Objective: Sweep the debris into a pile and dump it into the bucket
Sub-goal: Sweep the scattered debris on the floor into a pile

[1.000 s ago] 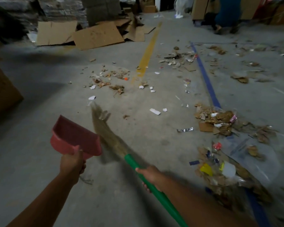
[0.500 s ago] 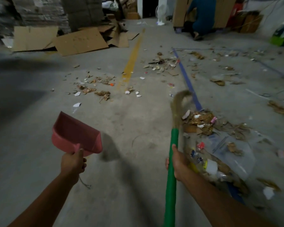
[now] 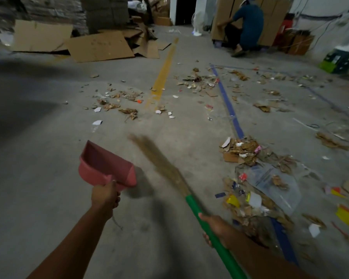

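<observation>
Debris (image 3: 241,151) of torn brown cardboard, paper bits and clear plastic film: heaped loosely at three o'clock on the grey concrete floor (image 3: 48,178), lying along the blue painted line (image 3: 228,105). Further scraps (image 3: 119,101) spread thinly at eleven and twelve o'clock, either side of the yellow painted line (image 3: 163,77). No bucket anywhere in view.

Right hand (image 3: 215,224): fingers wrapped round the green handle of the straw-bristled broom (image 3: 191,202), just behind the bristles, probably for control of the head. Bristles blurred, pointing to eleven o'clock, out over bare floor and well apart from the heap; cannot tell whether touching the floor or lifted. Looks like the far end of a stroke, placed so as to pull strays toward three o'clock.

Left hand (image 3: 105,195): closed round the short handle of the pink plastic dustpan (image 3: 107,166), held off the floor at nine o'clock of the bristles, mouth tilted up and away. Kept aside, apparently, so as not to block the sweep, yet near enough for scooping.

Judged early: gathering in hand, scattered patches not yet brought in, nothing showing inside the pan.

Far off at twelve o'clock: flattened brown cardboard sheets (image 3: 99,46); at one o'clock, a crouching person (image 3: 248,23) in a blue top beside tall cartons.
</observation>
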Motion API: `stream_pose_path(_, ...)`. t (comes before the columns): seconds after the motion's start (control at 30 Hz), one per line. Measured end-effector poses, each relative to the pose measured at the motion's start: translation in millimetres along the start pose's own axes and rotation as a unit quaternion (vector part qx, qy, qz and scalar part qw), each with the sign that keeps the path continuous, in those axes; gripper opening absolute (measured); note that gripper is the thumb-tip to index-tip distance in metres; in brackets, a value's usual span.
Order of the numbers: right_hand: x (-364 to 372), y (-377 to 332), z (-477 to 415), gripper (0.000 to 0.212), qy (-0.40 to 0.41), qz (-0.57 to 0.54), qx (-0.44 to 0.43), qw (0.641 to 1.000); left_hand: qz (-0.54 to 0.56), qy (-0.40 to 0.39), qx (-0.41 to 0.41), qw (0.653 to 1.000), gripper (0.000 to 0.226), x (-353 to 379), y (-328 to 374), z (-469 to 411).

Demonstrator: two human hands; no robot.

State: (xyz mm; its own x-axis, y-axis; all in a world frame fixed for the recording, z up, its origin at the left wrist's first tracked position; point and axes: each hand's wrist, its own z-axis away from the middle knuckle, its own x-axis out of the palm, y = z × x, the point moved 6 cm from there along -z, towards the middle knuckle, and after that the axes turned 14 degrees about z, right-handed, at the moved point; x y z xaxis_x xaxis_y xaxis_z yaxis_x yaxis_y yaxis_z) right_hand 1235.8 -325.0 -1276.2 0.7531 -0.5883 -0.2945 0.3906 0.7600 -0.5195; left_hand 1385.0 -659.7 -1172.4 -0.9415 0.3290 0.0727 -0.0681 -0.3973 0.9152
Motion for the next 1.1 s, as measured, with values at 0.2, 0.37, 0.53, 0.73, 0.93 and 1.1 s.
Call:
stream_pose_path(0.2,-29,-32,2,0.048,0.192,-0.120,-0.034,0.973,-0.007,-0.031,0.002,0.999,0.029,-2,3,0)
stream_pose_path(0.37,-27,-106,31,0.046,0.202,-0.162,-0.108,0.960,0.009,-0.024,0.014,1.000,0.026,-11,29,-3)
stream_pose_path(0.53,-1,-186,50,0.044,0.167,-0.110,-0.178,0.963,0.025,0.019,0.037,0.999,0.025,-52,64,-13)
stream_pose_path(0.73,76,-246,25,0.043,0.042,-0.043,-0.203,0.977,0.023,0.128,0.058,0.990,0.027,-103,82,-37)
stream_pose_path(0.93,157,-311,-28,0.041,-0.064,0.025,-0.220,0.973,-0.014,0.194,0.081,0.978,0.030,-116,105,-67)
stream_pose_path(1.1,215,-351,-45,0.047,-0.148,0.004,-0.198,0.969,-0.067,0.237,0.095,0.964,0.030,-113,156,-96)
